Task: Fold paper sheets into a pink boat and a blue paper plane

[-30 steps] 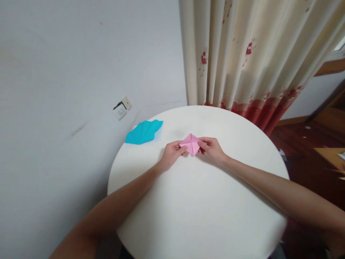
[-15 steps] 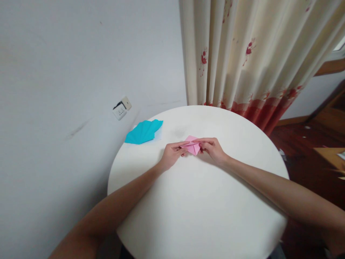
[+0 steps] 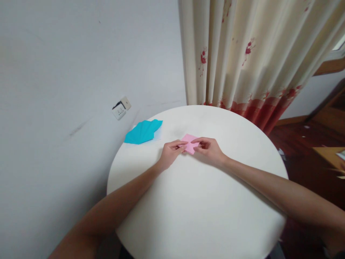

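Near the middle of the frame, the left hand [image 3: 170,154] and right hand [image 3: 209,150] pinch a small folded pink paper piece [image 3: 189,142] from both sides — it lies flat on the round white table [image 3: 199,208]. A pleated teal paper fan [image 3: 143,131] sits at the table's upper-left edge; the near half lies bare.

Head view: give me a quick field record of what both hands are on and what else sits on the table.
left hand: fingertips pinching the left edge of the pink paper
right hand: fingertips pinching the paper's right edge
pink paper: folded flat, lying on the round white table
teal folded paper: fan-like, at the table's far left edge, untouched
backdrop: grey wall with a socket; cream curtain with red print
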### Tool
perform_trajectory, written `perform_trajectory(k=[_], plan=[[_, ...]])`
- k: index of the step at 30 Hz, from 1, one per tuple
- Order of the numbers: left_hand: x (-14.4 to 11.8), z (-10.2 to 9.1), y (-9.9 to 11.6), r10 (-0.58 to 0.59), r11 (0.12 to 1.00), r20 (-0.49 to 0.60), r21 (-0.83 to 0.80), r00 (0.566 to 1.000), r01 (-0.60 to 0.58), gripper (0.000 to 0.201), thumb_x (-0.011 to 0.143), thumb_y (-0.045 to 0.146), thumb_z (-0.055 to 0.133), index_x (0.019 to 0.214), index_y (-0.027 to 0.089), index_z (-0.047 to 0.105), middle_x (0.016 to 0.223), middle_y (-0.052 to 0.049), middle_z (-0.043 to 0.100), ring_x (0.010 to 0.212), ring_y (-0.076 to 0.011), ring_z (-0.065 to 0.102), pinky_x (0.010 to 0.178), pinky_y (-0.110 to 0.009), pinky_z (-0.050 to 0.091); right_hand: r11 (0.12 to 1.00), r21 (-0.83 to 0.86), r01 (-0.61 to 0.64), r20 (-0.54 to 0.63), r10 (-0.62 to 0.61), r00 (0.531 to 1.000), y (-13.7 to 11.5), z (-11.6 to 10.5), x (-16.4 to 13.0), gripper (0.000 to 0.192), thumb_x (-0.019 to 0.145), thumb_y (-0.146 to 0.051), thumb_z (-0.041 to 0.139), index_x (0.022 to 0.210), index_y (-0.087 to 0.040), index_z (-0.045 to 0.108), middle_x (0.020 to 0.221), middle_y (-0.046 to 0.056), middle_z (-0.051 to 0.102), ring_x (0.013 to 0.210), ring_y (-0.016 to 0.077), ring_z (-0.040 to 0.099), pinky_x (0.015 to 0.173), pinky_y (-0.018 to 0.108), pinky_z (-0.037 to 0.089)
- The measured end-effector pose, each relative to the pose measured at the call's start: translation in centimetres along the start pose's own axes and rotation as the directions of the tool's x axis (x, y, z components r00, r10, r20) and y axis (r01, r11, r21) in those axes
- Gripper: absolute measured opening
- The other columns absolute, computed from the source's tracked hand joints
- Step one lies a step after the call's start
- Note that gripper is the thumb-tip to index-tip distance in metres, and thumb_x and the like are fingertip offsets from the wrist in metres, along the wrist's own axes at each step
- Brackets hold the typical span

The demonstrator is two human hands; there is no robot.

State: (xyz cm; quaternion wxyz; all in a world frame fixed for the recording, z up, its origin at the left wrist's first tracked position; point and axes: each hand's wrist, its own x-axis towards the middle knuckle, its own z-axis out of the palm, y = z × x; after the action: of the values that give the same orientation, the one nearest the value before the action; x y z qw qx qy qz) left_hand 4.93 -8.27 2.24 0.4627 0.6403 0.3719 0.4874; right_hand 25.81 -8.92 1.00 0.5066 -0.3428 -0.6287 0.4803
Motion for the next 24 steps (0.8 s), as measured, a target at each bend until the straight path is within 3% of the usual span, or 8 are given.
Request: perform_trajectory(k=[4, 6, 13, 18, 24], plan=[[0.0, 0.4, 0.0, -0.012, 0.999, -0.043, 0.031, 0.999, 0.013, 0.036, 0.071, 0.035, 0.084, 0.101, 0.015, 0.079, 0.095, -0.008, 0.073, 0.078, -0.0164, 0.067, 0.071, -0.027, 0.053, 0.997, 0.058, 0.047, -0.015, -0.047, 0.999, 0.3, 0.1, 0.1, 0.063, 0.074, -0.03, 0.077, 0.131, -0.021, 0.052, 0.077, -0.004, 0.06, 0.061, 0.0106, 0.05, 0.058, 0.024, 0.039], [-0.1, 0.5, 0.0, -0.012, 0.999, -0.056, 0.038, 0.998, 0.014, 0.039, 0.07, 0.032, 0.084, 0.106, 0.016, 0.078, 0.101, -0.008, 0.073, 0.083, -0.0171, 0.068, 0.076, -0.027, 0.054, 0.997, 0.071, 0.038, -0.027, -0.036, 0.999, 0.4, 0.2, 0.2, 0.068, 0.074, -0.03, 0.077, 0.135, -0.021, 0.048, 0.073, -0.006, 0.058, 0.06, 0.0104, 0.049, 0.058, 0.024, 0.039], [0.0, 0.5, -0.5, 0.01, 0.998, -0.069, 0.062, 0.998, -0.006, 0.044, 0.072, 0.026, 0.082, 0.114, 0.015, 0.075, 0.108, -0.008, 0.073, 0.094, -0.0183, 0.068, 0.086, -0.03, 0.053, 0.995, -0.077, 0.068, -0.039, -0.071, 0.997, 0.5, -0.1, 0.3, 0.052, 0.077, -0.028, 0.074, 0.125, -0.019, 0.058, 0.076, -0.002, 0.061, 0.064, 0.013, 0.052, 0.059, 0.026, 0.04], [0.2, 0.2, -1.0, 0.048, 0.981, -0.113, 0.19, 0.992, -0.026, 0.047, 0.072, 0.027, 0.083, 0.117, 0.017, 0.074, 0.105, -0.008, 0.074, 0.087, -0.0177, 0.066, 0.079, -0.028, 0.052, 0.959, -0.246, 0.138, -0.062, -0.158, 0.986, 0.4, -0.1, 0.2, 0.038, 0.08, -0.029, 0.072, 0.117, -0.02, 0.065, 0.105, 0.007, 0.069, 0.077, 0.0164, 0.059, 0.065, 0.029, 0.046], [0.2, 0.1, -0.7, 0.095, 0.96, -0.097, 0.272, 0.991, -0.065, 0.031, 0.075, 0.03, 0.081, 0.104, 0.018, 0.079, 0.09, -0.005, 0.069, 0.079, -0.0159, 0.062, 0.072, -0.026, 0.049, 0.922, -0.357, 0.153, -0.038, -0.178, 0.983, 0.2, -0.2, 0.1, 0.025, 0.084, -0.027, 0.068, 0.107, -0.019, 0.071, 0.093, 0.006, 0.073, 0.074, 0.0173, 0.06, 0.067, 0.03, 0.046]])
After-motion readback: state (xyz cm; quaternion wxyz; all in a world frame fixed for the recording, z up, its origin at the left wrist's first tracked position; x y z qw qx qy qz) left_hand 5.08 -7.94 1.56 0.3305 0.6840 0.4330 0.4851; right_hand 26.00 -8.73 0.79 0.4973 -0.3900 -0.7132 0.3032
